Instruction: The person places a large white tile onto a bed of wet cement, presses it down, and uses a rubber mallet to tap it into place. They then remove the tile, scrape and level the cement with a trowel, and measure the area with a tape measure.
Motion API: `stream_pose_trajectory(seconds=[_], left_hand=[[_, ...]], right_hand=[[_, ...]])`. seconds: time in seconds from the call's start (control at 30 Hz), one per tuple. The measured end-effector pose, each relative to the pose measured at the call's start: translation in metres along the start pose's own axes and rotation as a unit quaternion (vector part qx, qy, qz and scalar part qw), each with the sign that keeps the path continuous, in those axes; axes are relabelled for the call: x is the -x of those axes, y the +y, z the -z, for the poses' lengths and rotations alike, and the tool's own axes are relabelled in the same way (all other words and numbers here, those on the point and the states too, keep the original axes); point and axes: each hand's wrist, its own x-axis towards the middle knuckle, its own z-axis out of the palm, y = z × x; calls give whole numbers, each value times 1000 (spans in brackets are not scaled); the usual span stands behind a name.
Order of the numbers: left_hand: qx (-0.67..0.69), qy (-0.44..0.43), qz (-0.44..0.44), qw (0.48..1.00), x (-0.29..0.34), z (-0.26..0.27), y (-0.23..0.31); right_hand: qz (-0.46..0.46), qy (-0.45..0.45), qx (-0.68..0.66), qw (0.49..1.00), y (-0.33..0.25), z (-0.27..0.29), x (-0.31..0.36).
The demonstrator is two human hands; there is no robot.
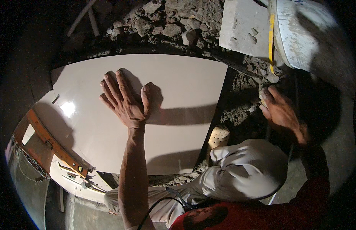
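My left hand [128,107] lies flat with spread fingers on a large glossy off-white tile [181,86]. The hand and forearm cast dark shadows across its surface. To the right of the tile, over dark loose rubble, my right hand [279,109] is closed, its thumb and fingertips pinched together. A small pale bit shows at the fingertips, too small and shaded to name. An orange spirit level [51,143] lies along the tile's left side, on neighbouring pale tiles.
Broken stones and rubble [170,28] fill the far side. At the far right stand a pale block [243,32] and a whitish bucket [310,38] with a yellow strip [271,42]. My perforated beige shoe [219,137] is close to the tile's right edge. Small tools [72,176] lie at lower left.
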Motion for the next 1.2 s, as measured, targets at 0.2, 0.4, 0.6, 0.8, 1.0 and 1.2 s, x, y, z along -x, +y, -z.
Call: stream_pose_trajectory(seconds=[0.2, 0.4, 0.6, 0.8, 1.0, 1.2], left_hand=[[-12, 7, 4, 1000, 0, -2, -1], [-3, -1, 6, 1000, 1, -1, -1], [-21, 12, -8, 1000, 1, 0, 2], [-7, 3, -5, 1000, -1, 0, 1], [-31, 13, -9, 999, 1, 1, 3], [-17, 14, -6, 1000, 0, -1, 1]], right_hand=[[38, 15, 55, 998, 23, -16, -5], [29, 113, 89, 989, 42, -2, 12], [106, 187, 41, 976, 57, 21, 36], [111, 175, -105, 973, 63, -13, 15], [126, 230, -12, 965, 64, -25, 8], [129, 205, -41, 969, 50, -19, -6]])
